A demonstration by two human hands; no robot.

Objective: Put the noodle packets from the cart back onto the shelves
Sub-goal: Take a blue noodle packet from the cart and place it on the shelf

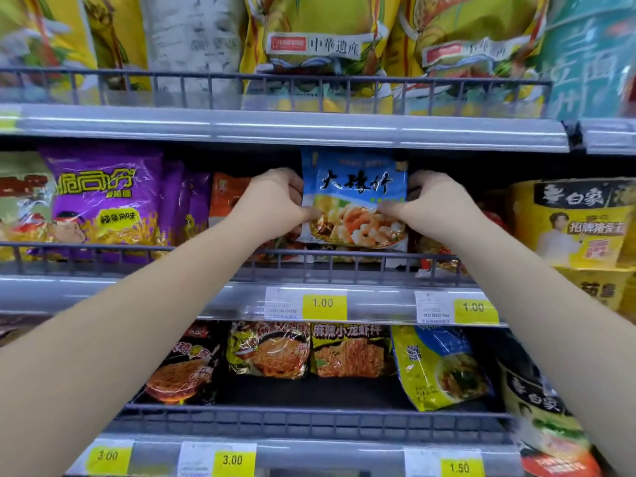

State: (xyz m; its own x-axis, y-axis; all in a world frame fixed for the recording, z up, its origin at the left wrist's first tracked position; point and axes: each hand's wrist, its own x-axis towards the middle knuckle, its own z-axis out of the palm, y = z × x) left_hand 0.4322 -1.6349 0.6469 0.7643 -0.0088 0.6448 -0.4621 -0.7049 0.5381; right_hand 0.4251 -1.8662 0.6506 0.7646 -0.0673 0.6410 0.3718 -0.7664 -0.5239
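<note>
At the centre of the frame a blue noodle packet [354, 197] stands upright on the middle shelf [241, 299], just behind the shelf's wire guard rail [103, 251]. The left hand [275, 201] grasps its left edge, thumb across the front of the wrapper and fingers curled behind; the right hand [428, 201] pinches its right edge the same way. Both bare forearms reach up from the lower corners of the frame. Left of the packet sit an orange packet [229, 194] and purple packets [106, 201]; at right stand yellow noodle cups [571, 222]. Yellow price tags [323, 306] reading 1.00 hang on the shelf's front strip below the hands. In the lower part of the frame, dark packets [268, 351] and a yellow-and-blue packet [437, 366] lie on the lower shelf [309, 421]. Large yellow bags [320, 39] fill the top shelf [275, 127].
</note>
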